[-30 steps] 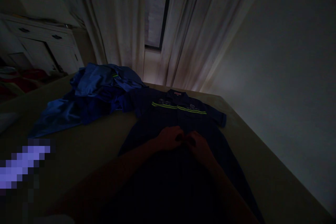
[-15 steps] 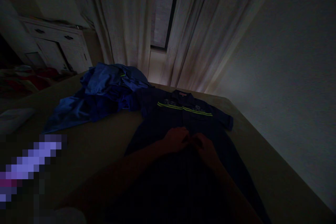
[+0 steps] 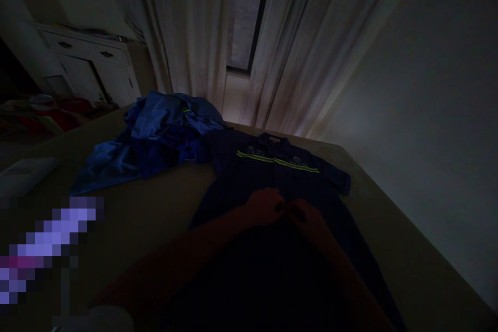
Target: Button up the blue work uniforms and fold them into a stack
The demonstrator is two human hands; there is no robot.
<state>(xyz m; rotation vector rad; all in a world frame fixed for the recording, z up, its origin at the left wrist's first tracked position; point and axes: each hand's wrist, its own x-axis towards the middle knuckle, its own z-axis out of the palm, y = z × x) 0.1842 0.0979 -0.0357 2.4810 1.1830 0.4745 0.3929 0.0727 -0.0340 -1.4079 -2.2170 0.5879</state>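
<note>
A dark navy short-sleeved work shirt point(image 3: 257, 171) lies spread face up on the bed-like surface, its collar toward the window and yellow-green stripes across the chest. Over the middle of its front, my left hand point(image 3: 266, 206) and my right hand point(image 3: 305, 215) meet with fingertips close together. Both are closed in a pinch at the shirt's front placket. Whether a button sits between the fingers is too dark to see. The lower part of the shirt fades into shadow beneath my forearms.
A heap of blue clothes point(image 3: 155, 129) lies left of the shirt. Farther left is a pale flat package point(image 3: 29, 174), with a pixelated bright patch below it. A white cabinet point(image 3: 93, 65), curtains point(image 3: 194, 26) and a window point(image 3: 249, 15) stand behind. A wall point(image 3: 428, 114) runs along the right.
My hands stay at the same spot on the shirt front, with the fingers shifting slightly. The whole view has moved a little, so everything appears slightly farther right.
</note>
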